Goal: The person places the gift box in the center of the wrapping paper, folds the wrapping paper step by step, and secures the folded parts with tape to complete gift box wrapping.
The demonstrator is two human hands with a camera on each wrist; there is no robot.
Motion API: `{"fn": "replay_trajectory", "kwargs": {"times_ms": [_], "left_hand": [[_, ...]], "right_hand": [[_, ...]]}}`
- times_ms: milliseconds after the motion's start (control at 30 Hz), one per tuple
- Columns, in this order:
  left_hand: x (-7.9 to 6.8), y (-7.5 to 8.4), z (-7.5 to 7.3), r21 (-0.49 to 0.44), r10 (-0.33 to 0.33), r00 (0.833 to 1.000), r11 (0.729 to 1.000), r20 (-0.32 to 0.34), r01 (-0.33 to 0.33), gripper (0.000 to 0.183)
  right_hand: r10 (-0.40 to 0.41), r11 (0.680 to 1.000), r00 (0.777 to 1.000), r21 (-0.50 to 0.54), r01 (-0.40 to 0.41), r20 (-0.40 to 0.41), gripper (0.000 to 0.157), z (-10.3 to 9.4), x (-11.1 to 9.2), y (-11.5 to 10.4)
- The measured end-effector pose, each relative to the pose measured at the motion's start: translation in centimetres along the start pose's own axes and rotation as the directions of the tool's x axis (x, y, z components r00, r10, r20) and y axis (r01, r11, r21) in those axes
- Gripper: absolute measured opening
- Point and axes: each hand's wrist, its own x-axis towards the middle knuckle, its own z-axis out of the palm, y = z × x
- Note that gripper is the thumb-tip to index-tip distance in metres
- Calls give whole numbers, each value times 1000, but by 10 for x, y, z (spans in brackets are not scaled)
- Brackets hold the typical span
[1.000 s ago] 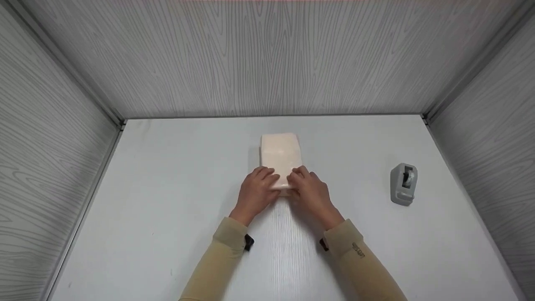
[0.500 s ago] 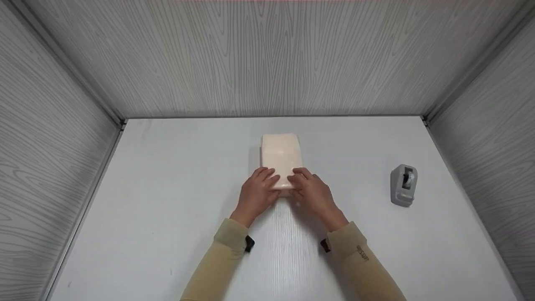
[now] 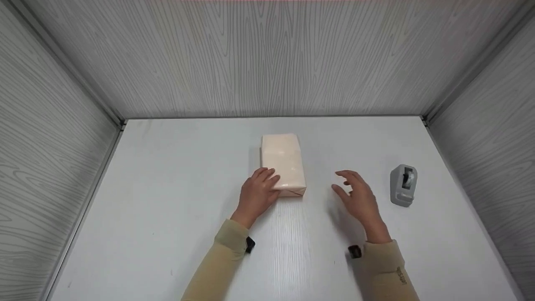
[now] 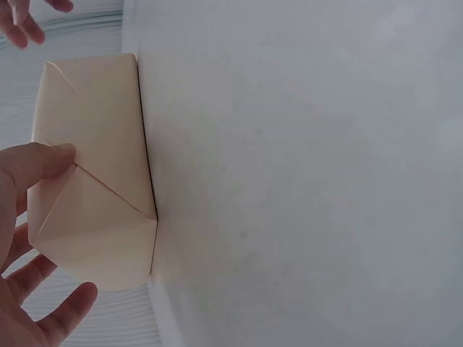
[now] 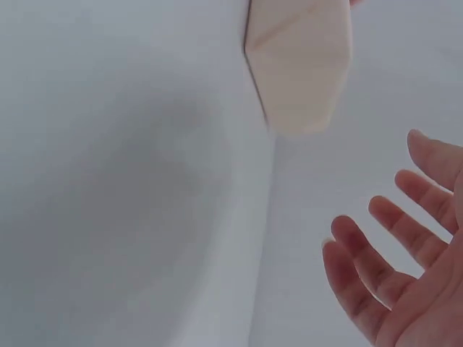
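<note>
A box wrapped in pale peach paper (image 3: 285, 159) lies flat at the middle of the table, its long side running away from me. Folded triangular flaps show on its near end in the left wrist view. My left hand (image 3: 257, 193) holds the near left corner, with the thumb (image 4: 51, 159) pressed on the end flap and the fingers over the top and side. To the right of the box, apart from it, my right hand (image 3: 360, 200) hangs above the table with fingers spread and slightly bent, holding nothing.
A grey tape dispenser (image 3: 403, 185) with a roll of tape stands on the right of the white table (image 3: 175, 179), beyond my right hand. Wood-grained grey panels (image 3: 267, 58) enclose the table at the back and both sides.
My right hand has let go of the box's near right corner and moved right, toward the tape dispenser. The left hand and the box have stayed in place.
</note>
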Motion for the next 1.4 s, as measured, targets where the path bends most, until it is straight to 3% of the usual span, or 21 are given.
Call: {"fn": "replay_trajectory", "kwargs": {"times_ms": [200,433,533,833,900,1067,1400], "left_hand": [[-1,-1,0,-5,-8,1000,1000,14,8,36],[-1,-1,1,-15,-10,1000,1000,19,11,37],[-1,-1,1,-19,-4,1000,1000,15,5,37],[0,-1,1,-18,-6,1000,1000,8,6,36],[0,-1,1,-25,-5,1000,1000,10,5,35],[-1,-1,2,-30,-13,1000,999,7,13,36],[-1,0,2,-42,-18,1000,999,-3,18,37]], "right_hand": [[143,988,976,-32,-150,-164,43,-39,-9,40],[356,917,884,-66,-393,-303,44,-69,-16,80],[439,879,845,-49,-474,-304,47,-76,-19,94],[633,759,756,-62,-649,-167,69,-81,-24,111],[644,751,749,-57,-658,-153,68,-82,-24,113],[637,766,761,-5,-643,-126,59,-82,-22,114],[616,786,767,84,-612,-179,41,-82,-21,116]]}}
